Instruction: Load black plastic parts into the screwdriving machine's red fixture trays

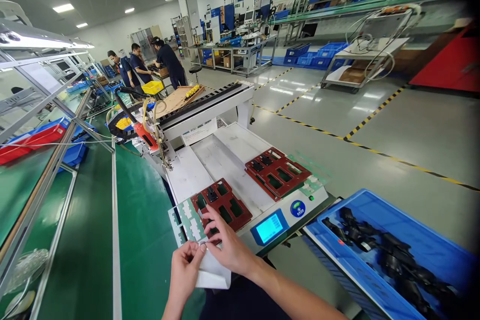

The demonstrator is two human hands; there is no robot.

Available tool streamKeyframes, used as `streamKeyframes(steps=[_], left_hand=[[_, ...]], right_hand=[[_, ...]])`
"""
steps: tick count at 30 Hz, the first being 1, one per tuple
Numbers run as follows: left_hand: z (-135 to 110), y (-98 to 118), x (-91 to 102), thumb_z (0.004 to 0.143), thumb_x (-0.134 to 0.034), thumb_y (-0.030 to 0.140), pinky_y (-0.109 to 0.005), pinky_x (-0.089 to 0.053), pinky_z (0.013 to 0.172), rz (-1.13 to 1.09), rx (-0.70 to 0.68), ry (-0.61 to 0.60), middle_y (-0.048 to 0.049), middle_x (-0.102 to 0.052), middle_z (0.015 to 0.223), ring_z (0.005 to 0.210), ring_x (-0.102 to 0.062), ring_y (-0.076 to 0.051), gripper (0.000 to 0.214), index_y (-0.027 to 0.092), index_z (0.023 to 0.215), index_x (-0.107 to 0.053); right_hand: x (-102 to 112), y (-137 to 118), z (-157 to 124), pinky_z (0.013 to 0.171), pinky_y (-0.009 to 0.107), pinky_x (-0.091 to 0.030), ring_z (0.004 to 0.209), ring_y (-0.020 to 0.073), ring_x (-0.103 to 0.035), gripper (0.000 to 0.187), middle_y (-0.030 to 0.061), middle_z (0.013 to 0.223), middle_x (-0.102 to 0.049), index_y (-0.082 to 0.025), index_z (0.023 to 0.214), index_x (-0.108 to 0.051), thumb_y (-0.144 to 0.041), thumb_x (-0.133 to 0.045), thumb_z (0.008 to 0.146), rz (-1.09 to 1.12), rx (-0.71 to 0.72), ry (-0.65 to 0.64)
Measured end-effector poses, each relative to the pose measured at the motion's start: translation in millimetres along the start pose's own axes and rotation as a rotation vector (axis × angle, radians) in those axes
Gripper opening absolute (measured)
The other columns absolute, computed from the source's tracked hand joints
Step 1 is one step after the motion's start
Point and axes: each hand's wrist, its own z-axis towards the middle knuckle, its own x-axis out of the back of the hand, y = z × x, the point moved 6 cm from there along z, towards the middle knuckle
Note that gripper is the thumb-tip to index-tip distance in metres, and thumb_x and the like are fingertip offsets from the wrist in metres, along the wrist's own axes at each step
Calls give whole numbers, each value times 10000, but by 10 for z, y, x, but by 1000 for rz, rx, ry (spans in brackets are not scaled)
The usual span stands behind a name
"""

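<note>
Across a glossy grey factory floor [375,130] marked with yellow-and-black tape, three co-workers [137,62] stand at a distant bench, and blue crates [311,60] sit low on the floor beyond the machine. Nearer, one white benchtop machine [202,160] carries a black gantry rail [202,102], an orange-red head [146,136] trailing pale hoses, and a small blue-lit control screen [269,226]. Two dark red fixture plates with rectangular pockets lie on its white bed, the farther plate [277,172] well apart from the nearer plate [221,207]. To the right, one blue plastic tray [360,220] holds a jumbled heap of black moulded parts [386,255], too tangled to count. Against the nearer plate's left edge lies a pale green sheet [187,222] with white die-cut shapes, probably labels. The left hand [183,272] is closed in a pinch on a limp white paper sheet [212,272], just below the green sheet. The right hand [228,242] curves over the nearer plate's corner, fingertips [207,211] at the green sheet; whether they grip anything cannot be told from this angle.
</note>
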Motion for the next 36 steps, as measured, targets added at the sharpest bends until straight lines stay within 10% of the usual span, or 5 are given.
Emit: streamKeyframes(steps=[9, 13, 17, 27, 36], left_hand=[[63, -218, 93, 775, -785, 686, -213, -262, 531, -37, 53, -53, 37, -440, 601, 559, -327, -89, 604, 169, 681, -488], [42, -159, 101, 764, -786, 677, -218, -295, 574, -21, 3, -34, 26, -450, 621, 596, -356, -103, 603, 161, 637, -502], [81, -197, 74, 797, -738, 649, -222, -271, 512, -18, -14, -10, 31, -412, 550, 520, -327, -99, 615, 182, 546, -426], [291, -138, 24, 809, -846, 482, -261, -456, 767, -142, -173, 198, -33, -627, 872, 840, -569, -171, 370, 176, 854, -643], [401, 94, -553, 762, -769, 763, -312, -571, 663, -488, -87, -140, -172, -742, 968, 791, -725, -243, 747, 125, 1139, -672]], right_hand=[[244, 457, 468, 982, 492, -627, 1131, 261, -626, 754, 144, 1483, -452, -352, 1659, -75, -129, -400, 1016, -328, 109, 157], [486, 913, 822, 1200, 604, -404, 1545, 357, -238, 738, 114, 1692, -168, -346, 1650, -162, -179, -495, 1013, -378, 112, 126], [463, 1123, 973, 1045, 500, -579, 1465, 338, -423, 742, 114, 1721, -114, -354, 1658, -167, -154, -435, 995, -337, 84, 84], [579, 190, 989, 950, 409, -633, 1463, 344, -431, 941, 142, 1725, -68, -367, 1653, -33, -367, -685, 974, 102, 33, 369], [569, -169, 666, 1136, 502, -503, 1424, 356, -481, 910, 152, 1699, -207, -346, 1503, -346, -334, -905, 784, 572, -151, 423]])
